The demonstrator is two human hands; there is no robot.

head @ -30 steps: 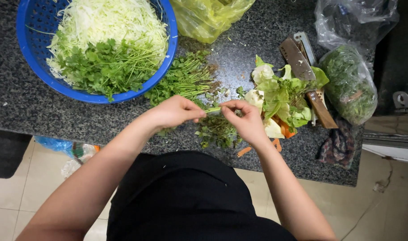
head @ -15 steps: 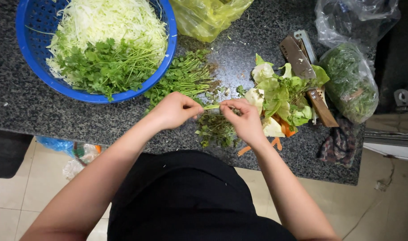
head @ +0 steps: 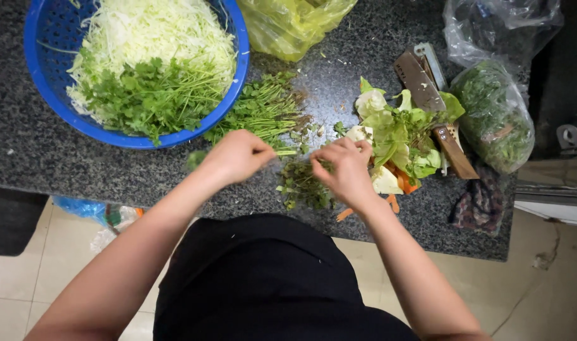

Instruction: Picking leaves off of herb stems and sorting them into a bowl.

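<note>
Fingertips of right hand (head: 346, 169) hidden; left hand (head: 238, 155) pinches herb stem (head: 286, 152).

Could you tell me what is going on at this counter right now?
A person stands at a dark stone counter picking through green herbs. The left hand pinches a thin herb stem, and the right hand is closed over a small pile of trimmings. A bunch of herbs lies just beyond the hands. A blue basket holds shredded cabbage and picked leaves. Vegetable scraps and a cleaver lie to the right.
</note>
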